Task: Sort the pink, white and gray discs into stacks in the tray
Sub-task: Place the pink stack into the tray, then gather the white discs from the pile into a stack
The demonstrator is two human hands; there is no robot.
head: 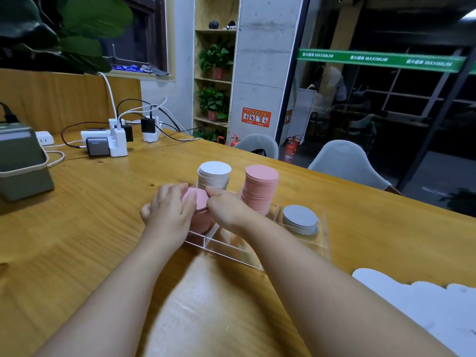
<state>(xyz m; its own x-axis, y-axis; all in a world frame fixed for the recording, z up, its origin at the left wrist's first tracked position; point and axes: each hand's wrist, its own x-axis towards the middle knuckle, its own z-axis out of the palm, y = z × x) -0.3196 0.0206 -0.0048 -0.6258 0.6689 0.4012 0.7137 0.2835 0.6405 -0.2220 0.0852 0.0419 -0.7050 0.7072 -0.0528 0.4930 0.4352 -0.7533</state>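
A clear acrylic tray [224,244] with dividers lies on the wooden table. In its near left compartment stands a pink disc stack [199,207]. My left hand [168,211] curls round its left side and my right hand [225,208] grips its right side. Behind it rises a white disc stack [214,175]. A taller pink disc stack [260,188] stands to the right of that. A short gray disc stack [300,219] sits in the near right compartment. The tray's near middle compartment is partly hidden by my right forearm.
Power strips, chargers and cables [118,136] lie at the back left. A green box with a handle [22,164] stands at the far left. White cloth [425,302] lies at the near right edge. Two gray chairs [345,161] stand beyond the far edge.
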